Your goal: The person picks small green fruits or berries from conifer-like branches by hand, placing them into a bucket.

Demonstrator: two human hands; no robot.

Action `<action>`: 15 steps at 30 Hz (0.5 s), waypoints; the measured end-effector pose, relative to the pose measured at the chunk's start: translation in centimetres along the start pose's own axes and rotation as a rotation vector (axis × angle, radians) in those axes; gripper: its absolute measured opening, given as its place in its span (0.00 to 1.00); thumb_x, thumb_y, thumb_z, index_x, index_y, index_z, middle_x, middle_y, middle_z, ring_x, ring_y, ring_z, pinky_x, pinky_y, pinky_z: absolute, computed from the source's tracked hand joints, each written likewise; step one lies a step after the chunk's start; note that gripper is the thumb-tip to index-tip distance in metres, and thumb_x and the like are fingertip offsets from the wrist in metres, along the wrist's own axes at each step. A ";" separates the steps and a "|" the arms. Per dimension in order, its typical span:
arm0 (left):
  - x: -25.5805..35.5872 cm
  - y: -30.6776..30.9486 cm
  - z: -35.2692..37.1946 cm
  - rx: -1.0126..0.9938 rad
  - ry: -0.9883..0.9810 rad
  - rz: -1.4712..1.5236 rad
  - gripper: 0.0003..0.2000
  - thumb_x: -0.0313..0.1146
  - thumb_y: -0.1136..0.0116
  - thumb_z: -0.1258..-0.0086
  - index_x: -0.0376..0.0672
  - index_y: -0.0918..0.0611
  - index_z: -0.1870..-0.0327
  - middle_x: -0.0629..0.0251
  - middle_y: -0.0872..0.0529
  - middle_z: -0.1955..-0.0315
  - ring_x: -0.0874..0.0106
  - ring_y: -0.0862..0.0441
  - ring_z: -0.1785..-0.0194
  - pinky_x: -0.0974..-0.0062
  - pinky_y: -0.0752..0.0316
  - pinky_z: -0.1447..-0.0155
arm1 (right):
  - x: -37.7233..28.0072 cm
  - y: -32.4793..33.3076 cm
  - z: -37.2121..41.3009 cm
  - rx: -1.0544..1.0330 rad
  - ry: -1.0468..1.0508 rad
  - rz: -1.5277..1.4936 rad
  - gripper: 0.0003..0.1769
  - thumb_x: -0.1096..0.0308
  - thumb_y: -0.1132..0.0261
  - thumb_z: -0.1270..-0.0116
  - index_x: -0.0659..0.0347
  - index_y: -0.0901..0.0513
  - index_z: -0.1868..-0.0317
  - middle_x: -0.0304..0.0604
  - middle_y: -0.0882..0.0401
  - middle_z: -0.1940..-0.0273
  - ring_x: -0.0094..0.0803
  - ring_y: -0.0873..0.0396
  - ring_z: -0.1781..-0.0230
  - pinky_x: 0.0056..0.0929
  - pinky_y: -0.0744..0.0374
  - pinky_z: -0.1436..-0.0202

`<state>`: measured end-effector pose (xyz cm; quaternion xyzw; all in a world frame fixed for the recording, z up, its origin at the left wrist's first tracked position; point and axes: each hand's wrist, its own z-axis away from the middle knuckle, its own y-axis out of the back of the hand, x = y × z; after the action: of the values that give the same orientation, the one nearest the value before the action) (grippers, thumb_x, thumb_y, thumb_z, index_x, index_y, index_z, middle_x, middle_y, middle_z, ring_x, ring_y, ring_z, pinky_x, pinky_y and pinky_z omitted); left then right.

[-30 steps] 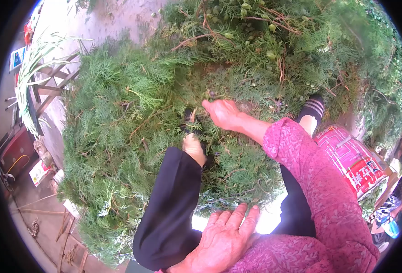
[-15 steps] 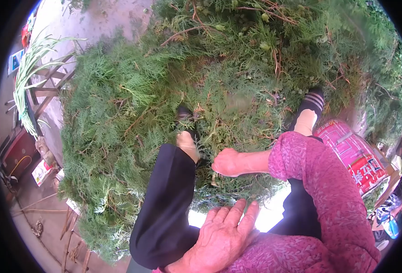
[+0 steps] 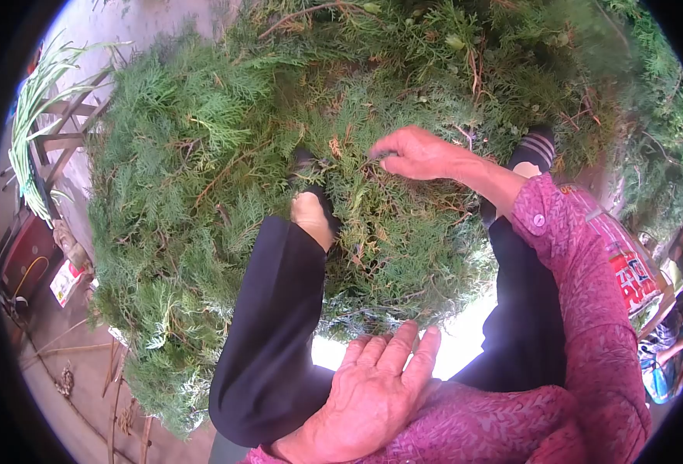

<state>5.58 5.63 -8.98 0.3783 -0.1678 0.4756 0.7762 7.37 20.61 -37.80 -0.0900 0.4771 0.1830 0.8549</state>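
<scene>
Green cypress branches [image 3: 225, 193] with flat feathery sprigs lie in a thick heap around my feet. My right hand [image 3: 415, 153] is over the middle of the heap, between my two shoes. Its thumb and fingers curl towards each other at the sprigs, their tips slightly blurred; what lies between them is too small to tell. My left hand [image 3: 372, 394] rests palm down by my lap, fingers stretched out and holding nothing. A patterned pink sleeve [image 3: 589, 278] covers my right upper arm.
Long green beans [image 3: 36, 124] hang over a wooden frame [image 3: 67, 139] at the left. A printed pink-and-red sack [image 3: 631, 271] stands by my right leg. Sticks [image 3: 74, 349] lie on the floor at lower left. Another person's arm [image 3: 677, 348] shows at the right edge.
My right hand has moved forward from near my knees to the sprigs between my shoes. My left hand has stayed by my lap. The view has shifted slightly.
</scene>
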 end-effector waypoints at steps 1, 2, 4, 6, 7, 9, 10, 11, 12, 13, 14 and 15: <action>-0.1 0.1 0.0 -0.002 0.004 0.003 0.27 0.39 0.43 0.42 0.38 0.31 0.42 0.48 0.24 0.52 0.56 0.23 0.59 0.57 0.30 0.50 | 0.4 -0.3 -0.2 0.166 0.075 0.092 0.21 0.72 0.46 0.41 0.61 0.25 0.46 0.55 0.21 0.56 0.35 0.20 0.60 0.30 0.23 0.52; -0.1 0.1 0.0 -0.004 0.001 0.009 0.26 0.39 0.43 0.42 0.38 0.31 0.43 0.48 0.24 0.52 0.56 0.23 0.59 0.57 0.30 0.50 | 0.6 -1.1 -0.3 0.295 0.157 0.107 0.24 0.72 0.48 0.39 0.64 0.30 0.41 0.56 0.21 0.62 0.37 0.21 0.64 0.32 0.23 0.54; -0.2 0.1 0.1 -0.004 -0.003 0.013 0.26 0.39 0.43 0.42 0.38 0.31 0.43 0.48 0.24 0.52 0.56 0.23 0.59 0.58 0.30 0.50 | -1.3 -1.1 -0.9 0.219 -0.036 0.160 0.22 0.72 0.50 0.38 0.66 0.30 0.43 0.55 0.22 0.68 0.37 0.22 0.69 0.33 0.23 0.61; -0.2 -0.1 0.1 0.002 0.005 0.024 0.26 0.39 0.42 0.43 0.38 0.31 0.43 0.48 0.24 0.52 0.56 0.23 0.59 0.58 0.30 0.50 | -2.4 -1.2 -1.5 0.159 -0.226 0.219 0.20 0.72 0.51 0.37 0.67 0.29 0.45 0.53 0.23 0.73 0.36 0.23 0.74 0.34 0.23 0.67; 0.1 0.0 0.0 0.007 -0.005 0.017 0.26 0.39 0.42 0.43 0.38 0.31 0.43 0.48 0.24 0.52 0.56 0.23 0.59 0.58 0.30 0.50 | -2.4 -1.7 -1.7 0.160 -0.167 0.260 0.17 0.74 0.53 0.36 0.69 0.28 0.49 0.50 0.27 0.77 0.34 0.27 0.79 0.33 0.26 0.75; 0.8 0.3 0.0 0.001 0.071 0.002 0.24 0.36 0.39 0.48 0.41 0.28 0.48 0.53 0.25 0.52 0.59 0.26 0.56 0.64 0.32 0.52 | -1.9 -3.3 -2.2 0.168 -0.106 0.307 0.15 0.75 0.55 0.35 0.70 0.27 0.52 0.47 0.30 0.81 0.32 0.31 0.85 0.33 0.29 0.83; 0.8 0.4 0.0 0.008 0.066 -0.004 0.24 0.36 0.39 0.48 0.41 0.28 0.48 0.53 0.25 0.52 0.59 0.26 0.56 0.64 0.32 0.52 | -1.6 -4.3 -2.6 0.127 -0.079 0.302 0.14 0.76 0.58 0.35 0.70 0.26 0.57 0.44 0.33 0.83 0.29 0.35 0.88 0.30 0.34 0.87; 0.8 0.5 0.0 0.010 0.068 0.000 0.24 0.36 0.39 0.47 0.41 0.28 0.48 0.53 0.25 0.52 0.59 0.25 0.56 0.64 0.32 0.52 | -1.2 -5.3 -2.8 0.085 -0.051 0.297 0.14 0.77 0.60 0.34 0.70 0.26 0.61 0.41 0.36 0.85 0.26 0.40 0.92 0.28 0.39 0.92; 0.8 0.6 0.0 0.008 0.072 0.006 0.24 0.36 0.39 0.47 0.41 0.28 0.48 0.53 0.25 0.52 0.59 0.25 0.56 0.64 0.32 0.52 | -1.8 -5.7 -2.1 -0.030 -0.107 0.275 0.15 0.76 0.61 0.33 0.71 0.26 0.64 0.40 0.38 0.87 0.25 0.42 0.92 0.28 0.39 0.92; 0.8 0.7 0.0 0.010 0.070 0.004 0.24 0.36 0.39 0.47 0.41 0.28 0.48 0.53 0.25 0.52 0.59 0.25 0.56 0.64 0.32 0.52 | -2.3 -6.2 -1.3 -0.146 -0.163 0.253 0.17 0.75 0.62 0.32 0.71 0.26 0.66 0.39 0.40 0.88 0.23 0.44 0.93 0.28 0.40 0.92; 0.8 0.7 0.0 0.016 0.069 0.005 0.24 0.36 0.40 0.47 0.41 0.28 0.48 0.53 0.24 0.52 0.59 0.25 0.56 0.64 0.32 0.52 | -1.4 -7.8 -0.7 -0.174 -0.167 0.199 0.17 0.75 0.63 0.32 0.72 0.26 0.67 0.38 0.40 0.88 0.23 0.44 0.93 0.27 0.39 0.92; 0.8 0.7 0.0 0.022 0.069 0.007 0.24 0.36 0.40 0.47 0.41 0.28 0.48 0.53 0.24 0.53 0.59 0.25 0.56 0.64 0.32 0.52 | -1.9 -8.1 -0.1 -0.205 -0.171 0.145 0.18 0.74 0.63 0.32 0.73 0.26 0.68 0.38 0.39 0.88 0.22 0.44 0.93 0.26 0.39 0.92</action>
<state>5.34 6.32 -8.21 0.3695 -0.1371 0.4931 0.7756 9.62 12.71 -36.38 -0.1260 0.3866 0.2991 0.8633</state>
